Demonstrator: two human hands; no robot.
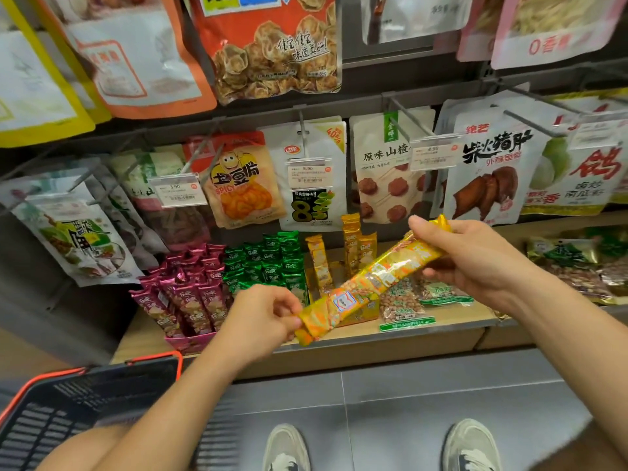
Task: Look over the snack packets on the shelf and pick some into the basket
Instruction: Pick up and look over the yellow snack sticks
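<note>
Left hand (pixel 268 314) pinches the lower end of a long yellow snack packet (pixel 370 283). Right hand (pixel 475 263) grips the upper end, thumb on top, fingers curled beneath. The packet is held slantwise in the air between the two hands, in front of the shelf (pixel 441 329) — not in the basket.

On the shelf just beyond the hands:
- magenta packets (pixel 190 294) in a display box past the left hand
- green packets (pixel 268 263) beside them
- upright yellow packets (pixel 353 246) between the hands
- peanut bags (pixel 401 309) under the held packet

Above the hands, hanging snack bags (pixel 390 171) on pegs, with price tags (pixel 176 192). Below the left forearm — basket (pixel 102 396), dark with a red rim. Two pale shoes (pixel 285 447) on grey floor tiles, nearest the camera.
</note>
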